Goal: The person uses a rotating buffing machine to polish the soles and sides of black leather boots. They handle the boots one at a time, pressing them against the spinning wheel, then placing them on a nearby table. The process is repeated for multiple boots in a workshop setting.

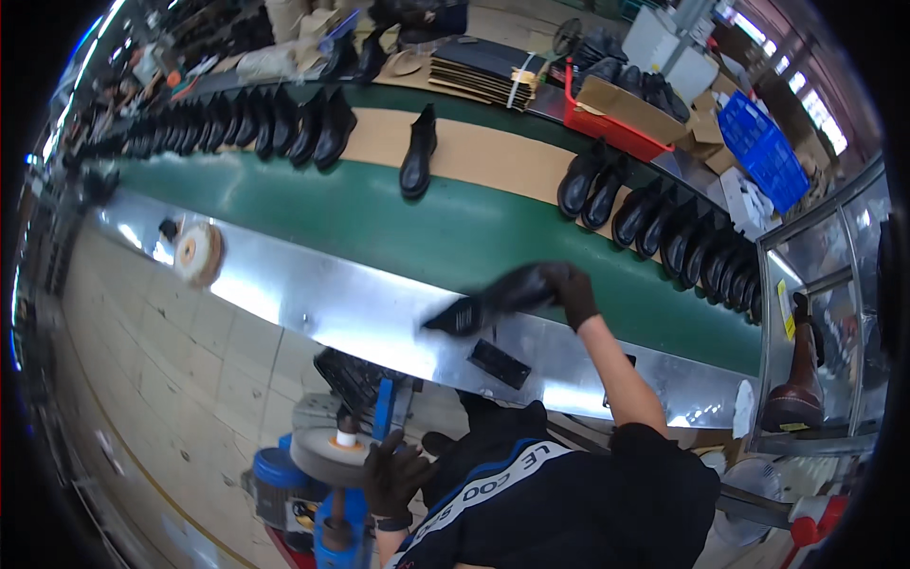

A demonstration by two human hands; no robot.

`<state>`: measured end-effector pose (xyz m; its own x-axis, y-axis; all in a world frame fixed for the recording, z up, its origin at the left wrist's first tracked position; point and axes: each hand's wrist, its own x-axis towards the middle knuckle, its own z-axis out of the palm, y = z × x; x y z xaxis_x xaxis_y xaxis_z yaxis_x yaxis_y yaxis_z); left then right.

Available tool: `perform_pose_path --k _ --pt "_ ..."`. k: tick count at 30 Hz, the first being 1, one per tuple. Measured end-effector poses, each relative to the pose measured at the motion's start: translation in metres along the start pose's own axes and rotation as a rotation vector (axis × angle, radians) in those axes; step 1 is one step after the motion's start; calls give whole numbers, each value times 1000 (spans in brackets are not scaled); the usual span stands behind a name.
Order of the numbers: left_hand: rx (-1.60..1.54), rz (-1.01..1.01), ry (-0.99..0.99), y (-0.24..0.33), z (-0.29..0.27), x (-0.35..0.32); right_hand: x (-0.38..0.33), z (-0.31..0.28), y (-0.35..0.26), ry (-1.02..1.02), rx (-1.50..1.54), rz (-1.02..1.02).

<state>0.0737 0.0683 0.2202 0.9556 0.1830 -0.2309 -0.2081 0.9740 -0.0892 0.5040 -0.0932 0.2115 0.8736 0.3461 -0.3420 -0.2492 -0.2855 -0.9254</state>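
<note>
My right hand (572, 287), in a dark glove, is stretched out over the shiny metal rim (313, 303) of the green conveyor belt (379, 223). It grips a black boot (474, 309), which is blurred by motion and points left. My left hand (394, 474), also gloved, hangs low by my body with fingers spread, right beside a grey buffing wheel (327, 455) on a blue machine (341, 522). It holds nothing. A flat black pad (500, 363) lies on the metal rim just below the boot.
A single black boot (417, 152) stands on the belt's tan strip. Rows of black boots line the belt at far left (265, 123) and at right (664, 228). Behind are a red crate (616, 133) and a blue crate (763, 147). A glass cabinet (834, 284) holds a brown boot (801, 379). Another buffing wheel (199, 254) sits left.
</note>
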Motion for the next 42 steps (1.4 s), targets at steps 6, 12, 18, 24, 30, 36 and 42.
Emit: perform_pose_path --k 6,12,18,24,30,36,42 --pt "950 106 493 0 4 1 188 7 -2 86 832 29" --pt "1170 -164 1060 -3 -60 -52 380 5 39 394 1122 232" --pt "1138 50 1377 26 -48 -92 389 59 112 512 1520 575" --pt "1066 111 1518 -19 -45 -131 384 217 47 238 131 -106" --pt "917 93 1528 -82 -44 -129 407 315 -16 13 -398 -39" --pt "907 94 1136 -28 42 45 404 270 -12 -193 259 -197" --pt "906 493 513 6 31 170 131 211 -25 -557 375 -318"
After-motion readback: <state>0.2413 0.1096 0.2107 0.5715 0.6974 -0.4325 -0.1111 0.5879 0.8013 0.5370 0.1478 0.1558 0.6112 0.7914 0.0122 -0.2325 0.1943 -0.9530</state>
